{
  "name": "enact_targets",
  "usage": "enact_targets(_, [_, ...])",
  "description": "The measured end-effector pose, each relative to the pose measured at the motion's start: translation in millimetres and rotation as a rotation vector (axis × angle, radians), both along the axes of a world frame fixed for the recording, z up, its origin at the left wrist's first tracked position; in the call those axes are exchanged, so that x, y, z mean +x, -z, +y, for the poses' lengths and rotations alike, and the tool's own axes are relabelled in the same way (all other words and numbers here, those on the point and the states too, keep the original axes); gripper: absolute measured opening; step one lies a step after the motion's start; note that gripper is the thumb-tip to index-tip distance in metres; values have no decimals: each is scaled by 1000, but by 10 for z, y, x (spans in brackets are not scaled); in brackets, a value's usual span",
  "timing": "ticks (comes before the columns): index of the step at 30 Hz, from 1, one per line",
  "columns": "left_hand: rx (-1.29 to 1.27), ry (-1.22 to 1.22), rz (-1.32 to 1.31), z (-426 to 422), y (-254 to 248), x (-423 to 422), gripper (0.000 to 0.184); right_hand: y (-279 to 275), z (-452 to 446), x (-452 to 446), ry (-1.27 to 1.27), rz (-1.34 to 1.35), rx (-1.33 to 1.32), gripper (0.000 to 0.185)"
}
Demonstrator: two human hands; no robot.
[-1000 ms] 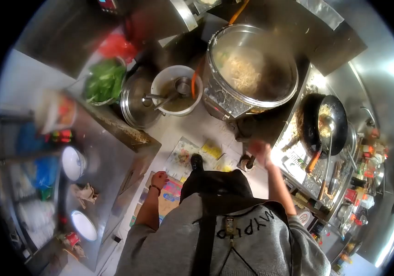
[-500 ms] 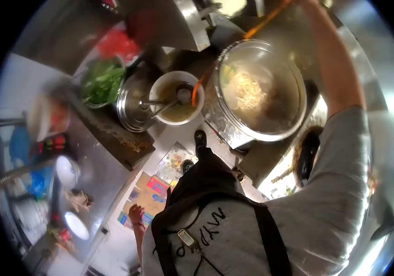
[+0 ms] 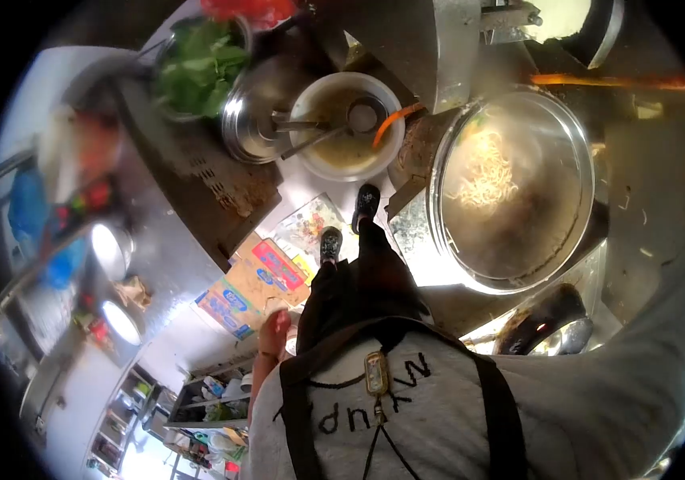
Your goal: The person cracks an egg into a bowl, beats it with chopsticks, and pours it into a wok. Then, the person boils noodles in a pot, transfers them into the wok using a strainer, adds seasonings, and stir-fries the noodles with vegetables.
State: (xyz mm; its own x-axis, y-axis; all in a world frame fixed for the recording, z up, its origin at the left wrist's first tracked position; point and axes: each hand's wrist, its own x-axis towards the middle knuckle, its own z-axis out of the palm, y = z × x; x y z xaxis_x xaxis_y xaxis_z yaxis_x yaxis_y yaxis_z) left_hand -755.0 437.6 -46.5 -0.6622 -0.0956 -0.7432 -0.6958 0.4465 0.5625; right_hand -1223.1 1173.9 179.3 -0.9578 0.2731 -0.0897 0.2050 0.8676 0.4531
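Low in the view, my left hand (image 3: 274, 330) hangs beside my apron, above flattened cardboard (image 3: 258, 284) on the floor; its fingers look curled, but whether they hold anything is unclear. My right arm reaches out to the far right, and its hand is lost in the dark edge of the picture. Between that arm and my body stands a large steaming pot (image 3: 586, 224) with noodles (image 3: 486, 172) in it. Left of the pot is a white bucket (image 3: 394, 152) of broth with a ladle (image 3: 362, 118) resting inside.
Leafy greens (image 3: 202, 68) fill a bowl at the upper left, near a metal lid (image 3: 248, 132). A dark wok (image 3: 542, 316) sits below the pot. On the left steel counter (image 3: 158, 232) are white bowls (image 3: 110, 250). An orange strip (image 3: 614, 82) runs behind the pot.
The view has turned, and the pot now appears further right. My right arm went from beside the stove to stretched out past the pot. My left hand stays low by my side.
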Motion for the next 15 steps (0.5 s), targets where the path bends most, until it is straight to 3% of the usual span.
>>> enact_targets(4, [151,-147,91,28,87,-642,27,25,163,92,2,-1,-31,35])
enact_targets(6, [91,-70,90,-133,174,-757,29,27,188,143,16,-4,-28,34])
enact_targets(9, [136,-216,-31,-408,411,-671,29,106,189,260,32,5,-59,34])
enact_targets(12, [5,-141,-189,-707,756,-378,29,130,158,373,52,0,-58,34])
enact_targets(15, [220,-419,-473,-1025,998,-126,29,156,133,463,69,1,-70,34])
